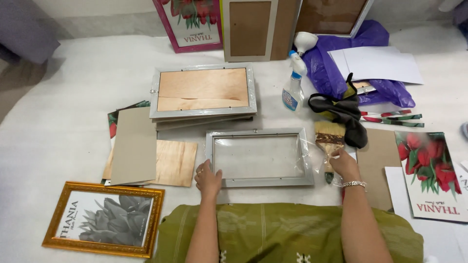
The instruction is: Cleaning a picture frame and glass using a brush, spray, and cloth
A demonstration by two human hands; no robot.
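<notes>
Two hands are showing, a left hand [207, 179] and a right hand [343, 164]. Five picture frames are lying flat: one empty grey frame [260, 157] at centre, a stack of three grey frames [203, 93] at eleven o'clock (the lower two are only peeking out at the edges), and one gold frame [103, 226] at eight o'clock. Three more frames are leaning at twelve o'clock. One paintbrush [329, 141], one spray bottle [294, 83] and one purple bag [348, 63] are sitting toward two o'clock.
</notes>
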